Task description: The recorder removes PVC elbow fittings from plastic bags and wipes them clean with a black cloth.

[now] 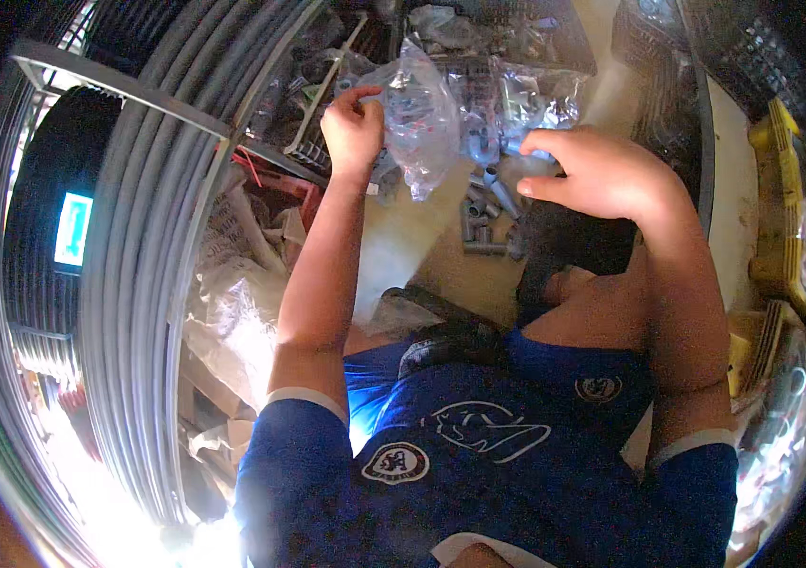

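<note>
My left hand [357, 133] is closed on the edge of a clear plastic bag [421, 117], which hangs to the right of the fingers. The bag looks crumpled, and its contents are hard to make out. My right hand [598, 170] is raised on the other side, thumb and fingers apart, with nothing between them. Below and between the hands, several grey plastic pipe fittings [485, 248] lie loose in a small pile on the floor [438, 255]. A longer grey tubular piece [501, 192] leans among them, close to the right thumb.
Bagged fittings [538, 96] fill dark crates ahead of me. Long grey pipes [154, 177] stand in a metal rack [126, 89] on the left. Beside it lie crumpled woven sacks [232, 284]. Yellow bins [786, 213] line the right side.
</note>
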`<state>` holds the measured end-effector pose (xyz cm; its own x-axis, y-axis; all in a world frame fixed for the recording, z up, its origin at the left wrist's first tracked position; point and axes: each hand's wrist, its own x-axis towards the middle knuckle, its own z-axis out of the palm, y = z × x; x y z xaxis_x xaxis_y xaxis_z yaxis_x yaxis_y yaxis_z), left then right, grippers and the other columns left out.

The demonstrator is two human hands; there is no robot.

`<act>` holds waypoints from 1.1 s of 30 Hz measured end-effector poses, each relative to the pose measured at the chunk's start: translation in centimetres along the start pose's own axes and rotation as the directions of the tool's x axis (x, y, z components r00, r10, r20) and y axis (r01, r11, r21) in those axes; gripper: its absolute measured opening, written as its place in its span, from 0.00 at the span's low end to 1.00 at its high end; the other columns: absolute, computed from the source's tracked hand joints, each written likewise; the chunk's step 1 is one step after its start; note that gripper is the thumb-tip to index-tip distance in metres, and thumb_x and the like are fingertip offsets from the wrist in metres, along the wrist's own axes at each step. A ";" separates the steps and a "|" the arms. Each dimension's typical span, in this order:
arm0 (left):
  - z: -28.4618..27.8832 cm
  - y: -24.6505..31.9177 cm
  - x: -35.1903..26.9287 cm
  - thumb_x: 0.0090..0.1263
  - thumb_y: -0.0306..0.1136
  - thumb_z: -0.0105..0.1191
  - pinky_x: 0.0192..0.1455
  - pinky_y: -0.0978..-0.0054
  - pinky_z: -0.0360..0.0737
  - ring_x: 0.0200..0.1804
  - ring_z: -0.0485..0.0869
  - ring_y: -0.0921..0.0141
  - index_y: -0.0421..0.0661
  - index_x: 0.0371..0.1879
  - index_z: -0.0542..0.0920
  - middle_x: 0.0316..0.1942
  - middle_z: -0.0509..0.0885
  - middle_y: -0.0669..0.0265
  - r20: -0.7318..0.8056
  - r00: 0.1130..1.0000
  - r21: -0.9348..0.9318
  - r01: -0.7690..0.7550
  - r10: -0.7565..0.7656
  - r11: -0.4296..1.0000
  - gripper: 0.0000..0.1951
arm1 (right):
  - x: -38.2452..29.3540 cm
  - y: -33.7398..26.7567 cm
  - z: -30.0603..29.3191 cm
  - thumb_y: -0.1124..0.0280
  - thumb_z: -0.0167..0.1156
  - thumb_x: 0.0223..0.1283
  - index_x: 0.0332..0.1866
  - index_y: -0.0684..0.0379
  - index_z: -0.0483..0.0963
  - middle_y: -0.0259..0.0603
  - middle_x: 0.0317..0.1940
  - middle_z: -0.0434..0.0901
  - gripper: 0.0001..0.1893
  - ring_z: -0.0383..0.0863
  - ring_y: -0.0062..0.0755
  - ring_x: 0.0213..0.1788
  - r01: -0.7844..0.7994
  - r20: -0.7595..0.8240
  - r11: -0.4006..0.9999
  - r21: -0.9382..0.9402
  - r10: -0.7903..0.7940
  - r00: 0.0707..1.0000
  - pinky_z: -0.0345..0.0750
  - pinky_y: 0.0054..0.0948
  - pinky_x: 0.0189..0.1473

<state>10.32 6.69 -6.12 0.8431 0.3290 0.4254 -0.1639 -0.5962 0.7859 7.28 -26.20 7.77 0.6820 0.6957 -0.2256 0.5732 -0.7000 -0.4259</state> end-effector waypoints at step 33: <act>7.8 -11.1 -0.2 0.71 0.35 0.54 0.46 0.57 0.83 0.38 0.88 0.51 0.39 0.65 0.76 0.35 0.88 0.49 -0.008 0.997 0.285 -0.075 0.080 0.956 0.24 | -0.4 -1.4 0.1 0.51 0.67 0.63 0.57 0.57 0.77 0.55 0.41 0.85 0.25 0.85 0.58 0.46 -0.003 0.020 1.000 -0.023 0.004 1.000 0.80 0.48 0.47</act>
<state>15.97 7.48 -18.42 0.8231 0.2860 0.4906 -0.0734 -0.8030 0.5914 6.14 -25.44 8.38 0.6750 0.6962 -0.2442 0.5814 -0.7057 -0.4050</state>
